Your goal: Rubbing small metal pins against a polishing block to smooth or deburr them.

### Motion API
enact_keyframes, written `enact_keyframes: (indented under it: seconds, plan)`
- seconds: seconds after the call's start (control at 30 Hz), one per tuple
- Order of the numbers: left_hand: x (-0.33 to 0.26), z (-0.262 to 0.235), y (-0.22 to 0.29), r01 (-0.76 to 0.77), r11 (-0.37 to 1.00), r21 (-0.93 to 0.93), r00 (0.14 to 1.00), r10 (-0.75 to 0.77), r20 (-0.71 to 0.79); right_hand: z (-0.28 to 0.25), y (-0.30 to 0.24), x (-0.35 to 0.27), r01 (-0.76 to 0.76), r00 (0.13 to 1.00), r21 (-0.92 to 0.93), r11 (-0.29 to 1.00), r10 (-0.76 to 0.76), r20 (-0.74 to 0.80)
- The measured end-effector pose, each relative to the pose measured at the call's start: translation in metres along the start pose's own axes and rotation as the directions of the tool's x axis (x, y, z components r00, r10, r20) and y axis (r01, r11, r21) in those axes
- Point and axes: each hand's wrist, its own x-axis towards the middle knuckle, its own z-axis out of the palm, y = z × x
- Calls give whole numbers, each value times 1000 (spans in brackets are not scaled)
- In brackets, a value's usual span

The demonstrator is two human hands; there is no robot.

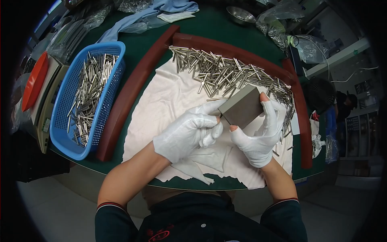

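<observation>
A flat, dark grey rectangular block [246,108] is tilted between my hands above a pale cloth [149,109]. My right hand [260,139], in a white glove with bare fingertips, grips it with the thumb at the lower edge and a finger at the upper right corner. At its lower left corner is my left hand [189,133], gloved the same way, with fingers closed and one finger reaching behind the block. Whether a small piece also sits in that pinch is hidden. Just beyond the block lies a heap of short metal pins [217,70].
Dark red wooden rails [135,97] frame the cloth on the green table [139,40]. To the left stand a blue perforated basket [60,117] of pins, a scale [46,121] and an orange-red tray [35,82]. A metal bowl [241,15] and plastic bags [282,12] lie farther back. Another person [346,105] is far right.
</observation>
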Motion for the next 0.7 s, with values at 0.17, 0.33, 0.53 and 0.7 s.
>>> enact_keyframes:
  seconds: [0.17,0.33,0.53,0.7]
  plan:
    - [1,4,3,137,989,60,988,-140,57,1,2,4,61,997,9,998,-60,-50]
    - [3,3,-2,210,964,164,975,-218,34,1,-3,2,27,1000,9,1000,-27,5]
    - [1,5,-2,112,985,128,993,-114,4,1,0,-3,13,1000,-2,1000,-13,-11]
    - [-1,4,4,-5,997,81,993,-4,114,-5,-3,-1,16,1000,-7,1000,-16,20]
